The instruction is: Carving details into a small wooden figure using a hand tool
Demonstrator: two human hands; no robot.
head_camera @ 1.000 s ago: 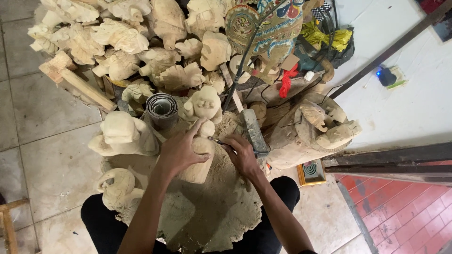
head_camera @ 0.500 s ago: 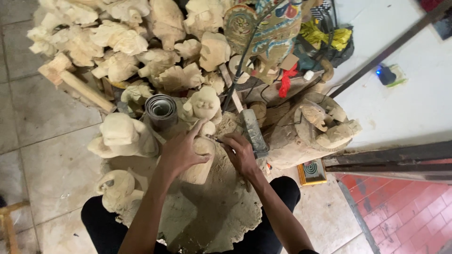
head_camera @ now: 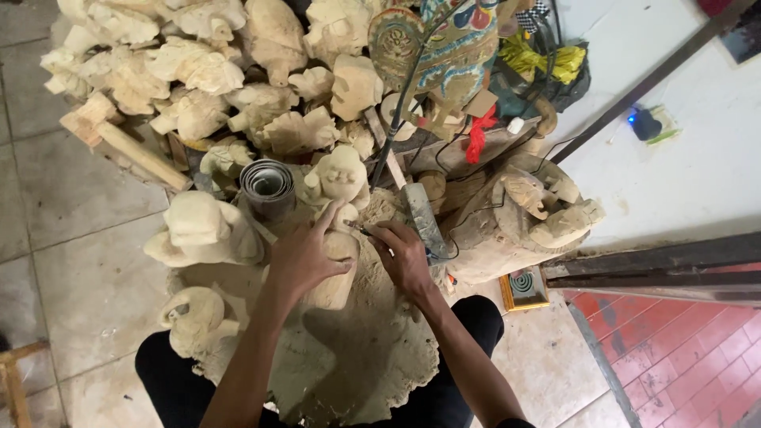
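Observation:
I sit on the floor with a pale wooden carving (head_camera: 337, 273) upright in front of my knees. My left hand (head_camera: 305, 254) wraps around its left side and top, holding it steady. My right hand (head_camera: 404, 255) grips a thin carving tool (head_camera: 358, 229) whose tip touches the upper part of the carving. A dusty cloth (head_camera: 357, 357) covered in wood shavings lies over my lap under the piece.
A heap of rough pale wooden figures (head_camera: 198, 71) fills the floor ahead. A roll of sandpaper (head_camera: 268, 186) stands near my left hand. A painted mask (head_camera: 444, 40), cables, a larger carved figure (head_camera: 531, 214) and a metal beam (head_camera: 658, 261) lie to the right.
Both hands stay on the carving; the right hand has shifted only slightly with the tool against the wood.

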